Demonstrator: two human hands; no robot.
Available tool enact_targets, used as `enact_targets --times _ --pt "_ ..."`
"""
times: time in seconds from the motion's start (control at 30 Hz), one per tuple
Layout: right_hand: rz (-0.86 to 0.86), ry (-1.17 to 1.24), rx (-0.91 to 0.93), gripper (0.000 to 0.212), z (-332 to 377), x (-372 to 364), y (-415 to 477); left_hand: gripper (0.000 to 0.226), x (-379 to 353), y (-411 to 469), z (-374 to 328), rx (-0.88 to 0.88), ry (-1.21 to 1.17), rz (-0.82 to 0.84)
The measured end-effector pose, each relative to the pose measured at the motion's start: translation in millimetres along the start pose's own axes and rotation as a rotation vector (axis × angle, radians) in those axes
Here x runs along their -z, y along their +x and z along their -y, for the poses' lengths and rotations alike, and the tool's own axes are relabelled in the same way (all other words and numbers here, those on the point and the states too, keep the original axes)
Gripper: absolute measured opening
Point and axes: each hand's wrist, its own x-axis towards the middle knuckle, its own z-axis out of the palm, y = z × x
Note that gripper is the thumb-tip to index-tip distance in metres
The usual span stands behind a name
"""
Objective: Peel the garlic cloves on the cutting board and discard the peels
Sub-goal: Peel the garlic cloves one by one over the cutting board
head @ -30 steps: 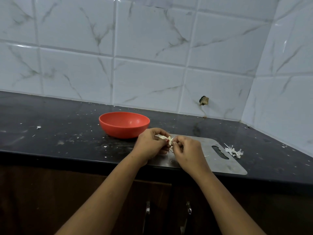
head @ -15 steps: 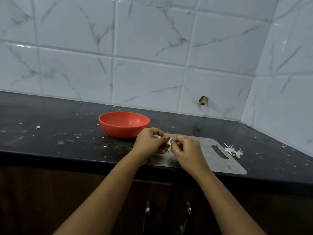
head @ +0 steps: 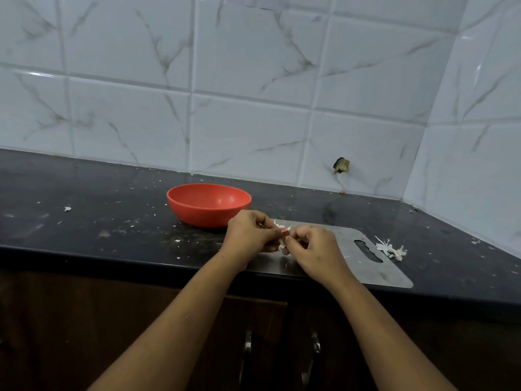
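Note:
A metal cutting board point(head: 363, 266) lies at the front edge of the dark counter. Just above its left end my left hand point(head: 249, 232) and my right hand point(head: 315, 249) meet, fingers curled. Between their fingertips they pinch a small whitish garlic clove point(head: 280, 228), mostly hidden, with thin bits of papery skin sticking up from it. A little heap of white garlic peels point(head: 390, 248) sits on the counter just past the board's right end, beside its handle slot.
An empty orange bowl point(head: 208, 204) stands on the counter left of and behind my hands. Small white flakes are scattered over the black counter point(head: 84, 221). Tiled walls close the back and the right corner. Cabinet doors with handles point(head: 248, 345) lie below.
My hands have stayed over the board's left end, working the clove between their fingertips; less of the clove shows now than a second ago. Bowl, board and peel heap have not moved.

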Motion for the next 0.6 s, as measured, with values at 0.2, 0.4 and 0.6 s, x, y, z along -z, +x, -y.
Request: enact_targets --times 0.2,0.4,0.6 --pt "0.046 0.028 -0.004 0.025 2.8 3.9 -1.8 0.015 -0.6 0.7 1.1 -0.027 0.026 -0.005" --pt "0.034 0.002 0.019 0.027 0.7 2.6 -1.8 0.011 -1.6 1.1 3.0 -0.05 0.031 -0.013" --pt "-0.007 0.02 0.011 0.024 -1.9 -0.2 -0.6 0.005 -0.8 2.1 4.4 -0.014 -0.065 0.027"
